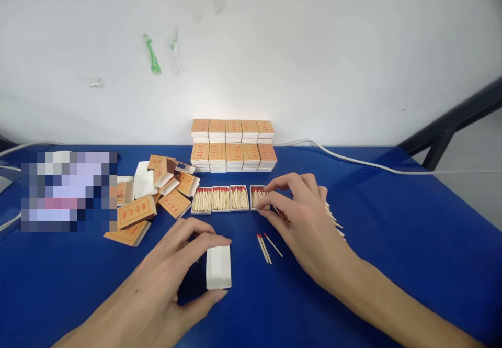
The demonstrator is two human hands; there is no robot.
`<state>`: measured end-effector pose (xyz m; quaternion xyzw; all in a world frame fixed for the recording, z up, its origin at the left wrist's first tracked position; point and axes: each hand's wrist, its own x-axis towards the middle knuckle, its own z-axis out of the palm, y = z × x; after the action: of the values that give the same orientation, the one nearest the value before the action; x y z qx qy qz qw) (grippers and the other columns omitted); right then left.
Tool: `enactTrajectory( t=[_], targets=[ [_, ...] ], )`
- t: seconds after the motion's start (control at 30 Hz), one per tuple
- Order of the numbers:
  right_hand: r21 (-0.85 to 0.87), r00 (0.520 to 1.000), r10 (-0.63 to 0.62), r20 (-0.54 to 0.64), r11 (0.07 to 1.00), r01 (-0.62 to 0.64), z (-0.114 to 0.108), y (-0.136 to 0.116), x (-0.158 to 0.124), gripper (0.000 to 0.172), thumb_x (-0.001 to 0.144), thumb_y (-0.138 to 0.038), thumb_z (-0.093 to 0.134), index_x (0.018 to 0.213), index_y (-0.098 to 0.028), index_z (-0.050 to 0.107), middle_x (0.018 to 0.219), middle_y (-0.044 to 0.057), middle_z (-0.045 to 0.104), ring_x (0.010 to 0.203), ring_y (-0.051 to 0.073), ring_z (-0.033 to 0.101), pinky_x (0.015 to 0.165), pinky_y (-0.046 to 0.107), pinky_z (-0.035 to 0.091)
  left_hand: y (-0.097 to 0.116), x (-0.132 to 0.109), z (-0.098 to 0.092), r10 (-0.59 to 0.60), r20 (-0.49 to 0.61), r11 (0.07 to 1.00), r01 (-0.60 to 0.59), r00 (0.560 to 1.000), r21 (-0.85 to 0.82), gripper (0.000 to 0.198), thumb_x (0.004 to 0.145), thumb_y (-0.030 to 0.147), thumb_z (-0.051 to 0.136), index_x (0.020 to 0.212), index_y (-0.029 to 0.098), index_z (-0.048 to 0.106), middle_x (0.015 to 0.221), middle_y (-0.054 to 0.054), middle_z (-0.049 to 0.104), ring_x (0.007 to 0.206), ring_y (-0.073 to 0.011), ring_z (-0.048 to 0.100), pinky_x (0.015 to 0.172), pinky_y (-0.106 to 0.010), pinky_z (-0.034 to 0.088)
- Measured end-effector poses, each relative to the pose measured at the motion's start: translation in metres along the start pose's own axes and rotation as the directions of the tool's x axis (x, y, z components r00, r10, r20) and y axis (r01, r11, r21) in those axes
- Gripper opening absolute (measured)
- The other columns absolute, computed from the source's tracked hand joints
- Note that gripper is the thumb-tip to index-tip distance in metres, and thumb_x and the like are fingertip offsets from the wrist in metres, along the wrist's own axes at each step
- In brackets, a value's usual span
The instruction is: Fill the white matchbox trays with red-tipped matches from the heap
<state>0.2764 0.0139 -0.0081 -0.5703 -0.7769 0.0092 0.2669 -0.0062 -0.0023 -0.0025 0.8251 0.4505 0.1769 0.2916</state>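
My left hand (172, 269) grips a small white matchbox tray (218, 268) by its ends, thumb at the near end and fingers at the far end. It lies low over the blue table; I cannot tell whether its inside or its underside faces up. Further off, three trays of red-tipped matches (221, 199) stand side by side. Slightly apart on their right is another filled tray (257, 196), with the curled fingers of my right hand (300, 212) closed on it, hiding its right part. Loose matches (264, 247) lie between my hands, and others (335, 220) show behind my right hand.
Closed matchboxes (234, 154) are stacked in two rows against the white wall (333, 60). Orange matchbox sleeves (137, 211) lie in a loose pile at left, beside a blurred-out object (70, 191). A white cable (353, 160) runs along the back of the blue table (392, 222).
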Motion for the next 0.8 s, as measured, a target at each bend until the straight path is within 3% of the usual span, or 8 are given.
enactTrajectory(
  t=[0.13, 0.3, 0.5, 0.67, 0.8],
  targets=[
    [0.005, 1.0, -0.018, -0.002, 1.0, 0.018, 0.0, 0.001, 0.001, 0.016, 0.112, -0.016, 0.069, 0.105, -0.025, 0.08, 0.125, 0.011, 0.07, 0.116, 0.032, 0.057, 0.091, 0.047, 0.039, 0.0, -0.001, 0.001, -0.015, -0.02, 1.0, 0.015, 1.0, -0.003, 0.051, 0.094, 0.029, 0.08, 0.142, 0.044, 0.074, 0.142, -0.001, 0.072, 0.11, -0.0215, 0.08, 0.05, -0.014, 0.053],
    [-0.012, 1.0, -0.015, 0.001, 1.0, 0.015, 0.0, 0.0, 0.003, 0.019, 0.112, -0.019, 0.07, 0.102, -0.029, 0.083, 0.123, 0.009, 0.071, 0.115, 0.031, 0.057, 0.089, 0.046, 0.036, 0.0, 0.0, -0.002, -0.018, 0.014, 1.0, 0.018, 1.0, -0.013, 0.052, 0.093, 0.03, 0.083, 0.142, 0.045, 0.074, 0.143, -0.001, 0.072, 0.109, -0.022, 0.081, 0.056, -0.014, 0.06],
    [-0.005, 1.0, -0.016, 0.013, 1.0, 0.016, 0.0, -0.001, 0.004, 0.021, 0.113, -0.02, 0.068, 0.102, -0.03, 0.083, 0.123, 0.009, 0.071, 0.115, 0.03, 0.056, 0.089, 0.046, 0.035, -0.002, -0.001, 0.0, -0.024, 0.031, 0.999, 0.026, 0.999, -0.044, 0.053, 0.095, 0.03, 0.081, 0.144, 0.047, 0.072, 0.144, -0.001, 0.071, 0.105, -0.0203, 0.081, 0.049, -0.012, 0.055],
    [-0.004, 1.0, -0.016, 0.005, 1.0, 0.016, 0.002, -0.001, 0.004, 0.02, 0.113, -0.019, 0.069, 0.102, -0.029, 0.082, 0.122, 0.008, 0.071, 0.115, 0.03, 0.056, 0.089, 0.045, 0.036, -0.005, 0.001, -0.001, 0.022, -0.012, 0.999, -0.021, 1.0, 0.037, 0.053, 0.094, 0.031, 0.084, 0.144, 0.046, 0.073, 0.145, -0.001, 0.073, 0.116, -0.0243, 0.081, 0.071, -0.02, 0.069],
    [0.014, 1.0, 0.009, 0.024, 1.0, -0.01, -0.008, 0.004, 0.004, 0.014, 0.106, -0.018, 0.079, 0.115, -0.029, 0.081, 0.128, 0.008, 0.071, 0.118, 0.031, 0.059, 0.091, 0.046, 0.039, -0.007, 0.0, -0.002, 0.02, 0.013, 0.999, -0.02, 1.0, 0.032, 0.056, 0.096, 0.032, 0.082, 0.148, 0.047, 0.071, 0.147, -0.001, 0.072, 0.118, -0.0244, 0.081, 0.063, -0.017, 0.066]
  ],
)
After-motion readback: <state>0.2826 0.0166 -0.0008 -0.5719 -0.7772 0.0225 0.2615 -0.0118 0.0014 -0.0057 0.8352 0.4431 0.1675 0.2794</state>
